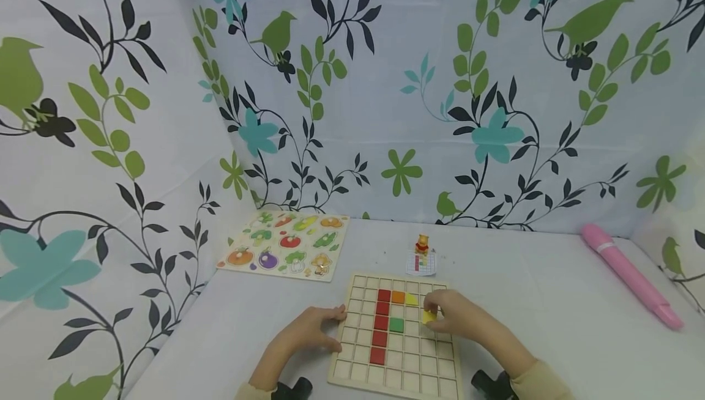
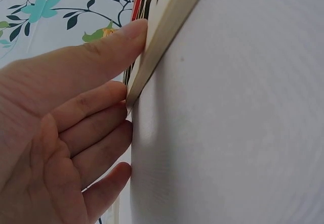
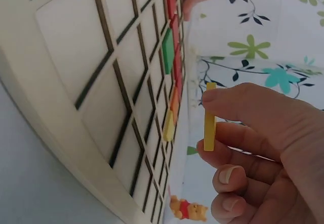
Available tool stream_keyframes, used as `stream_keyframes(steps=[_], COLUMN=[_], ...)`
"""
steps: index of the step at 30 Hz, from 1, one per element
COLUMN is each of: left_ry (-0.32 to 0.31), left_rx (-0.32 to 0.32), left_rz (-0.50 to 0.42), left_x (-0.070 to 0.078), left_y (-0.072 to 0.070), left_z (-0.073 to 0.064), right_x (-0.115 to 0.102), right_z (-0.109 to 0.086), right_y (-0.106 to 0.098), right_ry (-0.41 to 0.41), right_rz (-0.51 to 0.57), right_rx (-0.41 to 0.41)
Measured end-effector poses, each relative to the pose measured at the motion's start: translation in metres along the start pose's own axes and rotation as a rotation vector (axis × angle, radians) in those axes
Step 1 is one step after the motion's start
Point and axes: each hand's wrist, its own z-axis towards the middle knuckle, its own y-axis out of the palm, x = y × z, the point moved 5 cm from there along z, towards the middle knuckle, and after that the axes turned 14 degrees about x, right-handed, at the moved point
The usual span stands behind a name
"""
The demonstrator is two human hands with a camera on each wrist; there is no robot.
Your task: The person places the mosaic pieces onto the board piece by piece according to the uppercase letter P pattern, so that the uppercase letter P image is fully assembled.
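A pale wooden grid board [image 1: 411, 381] lies on the white table. Several red tiles [image 1: 380, 322] form a column on it, with an orange tile [image 1: 398, 297] and a yellow tile [image 1: 411, 300] beside the top one and a green tile [image 1: 396, 325] lower down. My right hand [image 1: 461, 314] pinches another yellow tile [image 3: 209, 125] between thumb and fingers, over the board's right side; the right wrist view shows it apart from the grid. Along the board's left edge my left hand [image 1: 308, 331] touches the rim with thumb and fingers, fairly straight in the left wrist view.
Behind the board, a small bear figure [image 1: 421, 243] stands by a printed card [image 1: 421, 263] with a coloured grid pattern. A vegetable puzzle board [image 1: 283, 246] lies at the back left. At the right is a large pink pen-shaped object [image 1: 630, 274]. Patterned cloth [image 1: 341, 143] hangs behind.
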Motion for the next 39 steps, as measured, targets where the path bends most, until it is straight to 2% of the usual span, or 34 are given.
stream_keyframes(steps=[4, 9, 15, 22, 29, 34, 39], left_ry=[0.002, 0.000, 0.000, 0.062, 0.011, 0.025, 0.034], left_rx=[0.000, 0.002, 0.005, 0.015, 0.010, 0.011, 0.016], left_rz=[0.002, 0.002, -0.001, -0.013, -0.012, -0.001, 0.006], left_x=[0.000, -0.001, 0.000, 0.001, -0.001, 0.000, -0.001], left_y=[0.000, 0.000, 0.000, -0.001, 0.000, -0.001, -0.001], left_z=[0.000, -0.001, -0.001, -0.001, 0.000, 0.000, 0.001], right_x=[-0.002, -0.004, -0.008, -0.010, -0.008, -0.007, -0.009], right_z=[0.005, 0.008, 0.010, 0.012, 0.013, 0.012, 0.013], right_y=[0.008, 0.018, 0.028, 0.033, 0.036, 0.036, 0.036], right_ry=[-0.054, -0.062, -0.085, -0.070, -0.052, -0.035, -0.056], right_rz=[0.015, 0.049, 0.036, -0.002, -0.019, -0.016, -0.024], right_rx=[-0.016, -0.069, -0.093, -0.083, -0.062, -0.057, -0.052])
